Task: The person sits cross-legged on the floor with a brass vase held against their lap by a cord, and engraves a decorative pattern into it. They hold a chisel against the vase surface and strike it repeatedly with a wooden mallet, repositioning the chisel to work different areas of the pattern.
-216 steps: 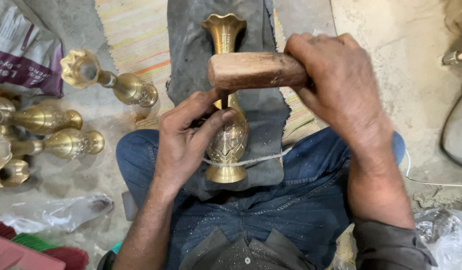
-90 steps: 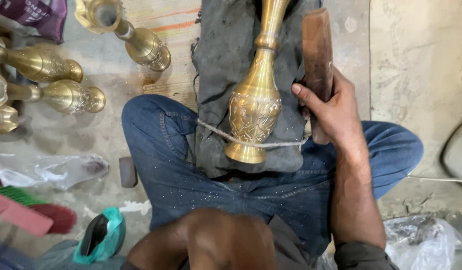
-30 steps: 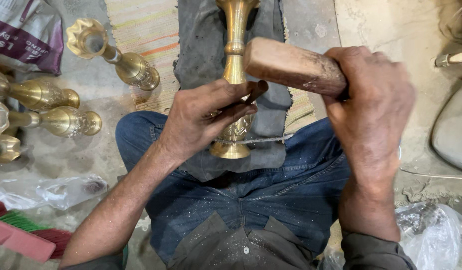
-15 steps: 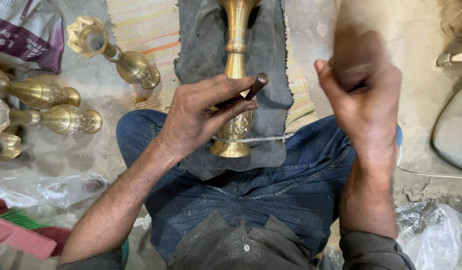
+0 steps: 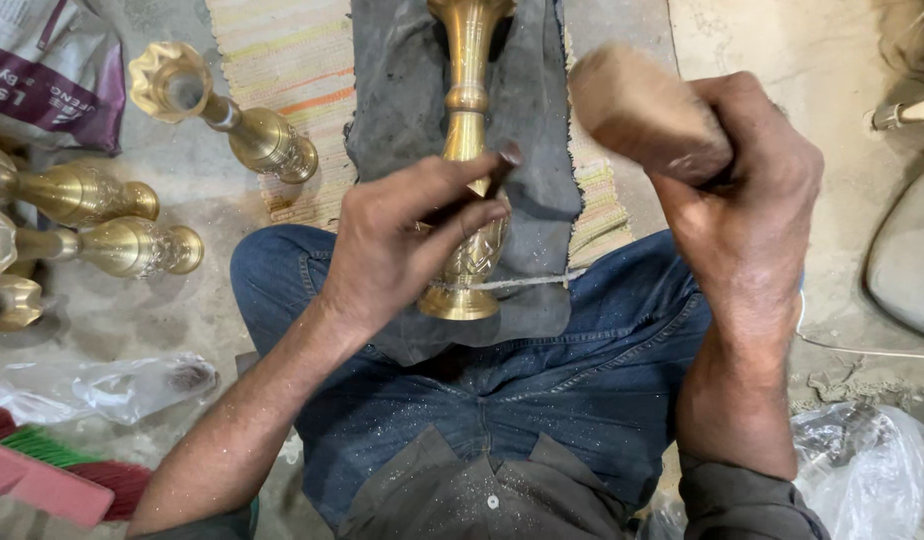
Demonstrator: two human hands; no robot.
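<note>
Head cam: left hand pinches a dark punch against the brass vase, whose long axis runs away from it. Right hand is clenched around a wooden mallet, just right of the punch.

Vase on cloth over lap; spare vases left on floor; mallet right.

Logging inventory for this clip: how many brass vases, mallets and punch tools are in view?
Brass vases: 5, one on the lap cloth, four on the floor at left
Wooden mallet: 1
Punch tool: 1
Total: 7
</note>
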